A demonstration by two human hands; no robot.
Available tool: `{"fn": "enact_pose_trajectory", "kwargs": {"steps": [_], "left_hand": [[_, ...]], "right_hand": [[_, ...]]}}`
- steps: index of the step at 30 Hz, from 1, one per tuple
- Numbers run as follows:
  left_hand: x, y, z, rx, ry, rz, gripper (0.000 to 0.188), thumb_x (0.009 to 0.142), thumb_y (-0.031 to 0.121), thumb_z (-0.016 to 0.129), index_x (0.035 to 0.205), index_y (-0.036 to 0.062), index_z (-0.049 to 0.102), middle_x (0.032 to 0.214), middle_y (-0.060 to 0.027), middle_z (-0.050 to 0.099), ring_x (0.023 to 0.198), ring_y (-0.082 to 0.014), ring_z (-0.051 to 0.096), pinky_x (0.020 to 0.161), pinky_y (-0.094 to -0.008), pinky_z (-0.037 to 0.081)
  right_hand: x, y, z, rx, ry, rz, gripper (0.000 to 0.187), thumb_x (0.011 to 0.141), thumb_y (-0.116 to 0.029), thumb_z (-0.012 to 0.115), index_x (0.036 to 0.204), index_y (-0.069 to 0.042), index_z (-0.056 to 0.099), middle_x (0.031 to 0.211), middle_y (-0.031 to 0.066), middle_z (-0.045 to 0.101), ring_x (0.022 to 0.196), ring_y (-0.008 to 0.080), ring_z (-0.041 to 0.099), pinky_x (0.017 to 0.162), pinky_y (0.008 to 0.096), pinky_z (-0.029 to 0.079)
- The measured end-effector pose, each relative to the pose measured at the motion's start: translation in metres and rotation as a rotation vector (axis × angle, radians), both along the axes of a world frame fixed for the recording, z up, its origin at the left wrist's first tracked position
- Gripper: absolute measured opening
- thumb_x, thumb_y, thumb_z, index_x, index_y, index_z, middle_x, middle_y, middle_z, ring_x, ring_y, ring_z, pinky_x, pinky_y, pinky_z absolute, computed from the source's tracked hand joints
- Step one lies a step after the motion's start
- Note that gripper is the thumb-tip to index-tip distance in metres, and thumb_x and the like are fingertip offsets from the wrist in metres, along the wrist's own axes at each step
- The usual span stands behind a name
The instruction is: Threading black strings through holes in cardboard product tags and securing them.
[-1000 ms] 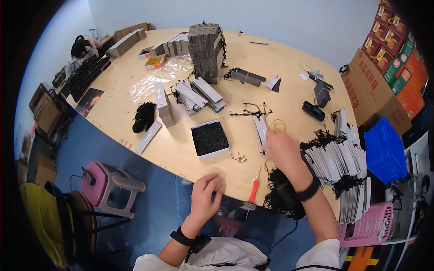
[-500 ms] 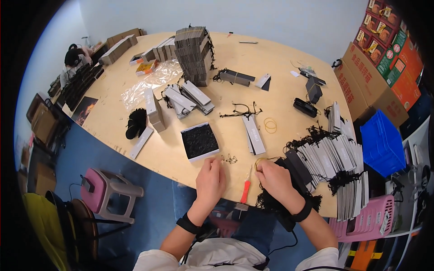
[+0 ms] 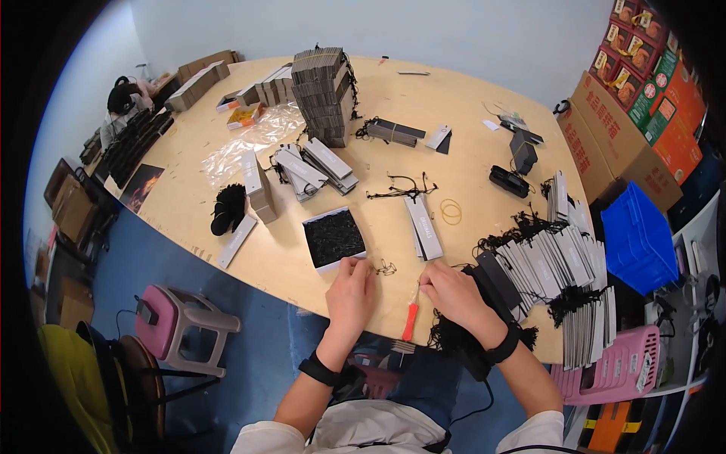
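My left hand (image 3: 351, 298) is closed at the table's near edge, its fingertips beside the near wall of a white box (image 3: 333, 265) filled with small black pieces. Some small dark pins or clips (image 3: 386, 268) lie just right of those fingertips. My right hand (image 3: 454, 296) is pinched closed beside the thin tip of a red-handled tool (image 3: 410, 322). Whatever either hand holds is hidden by the fingers or too small to make out. Beyond the right hand lie grey-white tags (image 3: 426, 227) with black cords (image 3: 401, 185) at their far end.
Rows of tags (image 3: 544, 265) with black cords fill the right side. Farther off are a tall bundled stack (image 3: 321, 102), more tags (image 3: 302, 168) and yellow rubber bands (image 3: 451, 212). A blue bin (image 3: 639, 238) stands off the right edge. Another person (image 3: 125, 106) sits far left.
My left hand has moved slightly forward toward the white box. My right hand has shifted a little left and forward; the yellow loop at its fingertips no longer shows.
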State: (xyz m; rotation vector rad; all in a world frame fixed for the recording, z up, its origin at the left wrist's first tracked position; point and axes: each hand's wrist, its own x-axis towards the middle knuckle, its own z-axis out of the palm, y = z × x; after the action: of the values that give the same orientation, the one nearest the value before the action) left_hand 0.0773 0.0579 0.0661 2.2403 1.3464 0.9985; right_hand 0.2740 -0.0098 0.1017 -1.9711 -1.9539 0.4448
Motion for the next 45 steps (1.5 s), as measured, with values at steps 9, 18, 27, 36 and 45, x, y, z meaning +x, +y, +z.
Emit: {"fn": "enact_pose_trajectory", "kwargs": {"steps": [9,18,27,36,45], "left_hand": [[-0.001,-0.002,0.000,0.001,-0.019,-0.025,0.009,0.087,0.011,0.065,0.092,0.0056,0.060,0.099,-0.0085,0.058,0.080,-0.0310,0.064,0.064,-0.0415,0.051],[-0.011,-0.019,0.004,-0.107,-0.058,-0.151,0.010,0.089,0.001,0.060,0.095,0.0009,0.051,0.090,-0.0168,0.057,0.080,-0.0364,0.061,0.069,-0.0393,0.050],[-0.021,-0.083,0.026,-0.337,-0.366,-0.437,0.016,0.089,-0.003,0.061,0.103,0.0010,0.055,0.090,-0.0171,0.063,0.081,-0.0324,0.066,0.071,-0.0347,0.052],[-0.019,-0.093,0.029,-0.286,-0.361,-0.467,0.022,0.087,-0.002,0.066,0.107,0.0001,0.056,0.090,-0.0162,0.065,0.082,-0.0291,0.068,0.071,-0.0337,0.054],[-0.020,-0.094,0.027,-0.288,-0.339,-0.495,0.024,0.086,-0.005,0.066,0.108,-0.0011,0.057,0.090,-0.0136,0.069,0.085,-0.0228,0.071,0.074,-0.0304,0.056]], "right_hand": [[0.001,-0.013,0.078,0.410,0.770,-0.212,0.005,0.092,-0.004,0.059,0.094,-0.002,0.055,0.082,0.0088,0.062,0.056,0.0112,0.054,0.053,0.0267,0.045],[-0.033,-0.073,0.065,0.210,0.627,-0.174,0.007,0.089,-0.005,0.065,0.092,-0.001,0.061,0.074,0.0038,0.062,0.060,0.0062,0.054,0.056,0.0222,0.045],[-0.057,-0.100,0.017,-0.139,1.148,-0.259,0.011,0.093,-0.007,0.065,0.096,0.002,0.060,0.079,0.0010,0.063,0.062,0.0015,0.053,0.052,0.0173,0.043],[-0.051,-0.099,0.006,-0.224,1.280,-0.252,0.012,0.094,-0.010,0.063,0.098,0.001,0.058,0.078,0.0041,0.064,0.057,0.0037,0.055,0.047,0.0179,0.043],[-0.048,-0.098,0.006,-0.246,1.304,-0.299,0.010,0.093,-0.005,0.064,0.097,0.001,0.057,0.077,0.0072,0.064,0.054,0.0057,0.055,0.046,0.0179,0.043]]}}
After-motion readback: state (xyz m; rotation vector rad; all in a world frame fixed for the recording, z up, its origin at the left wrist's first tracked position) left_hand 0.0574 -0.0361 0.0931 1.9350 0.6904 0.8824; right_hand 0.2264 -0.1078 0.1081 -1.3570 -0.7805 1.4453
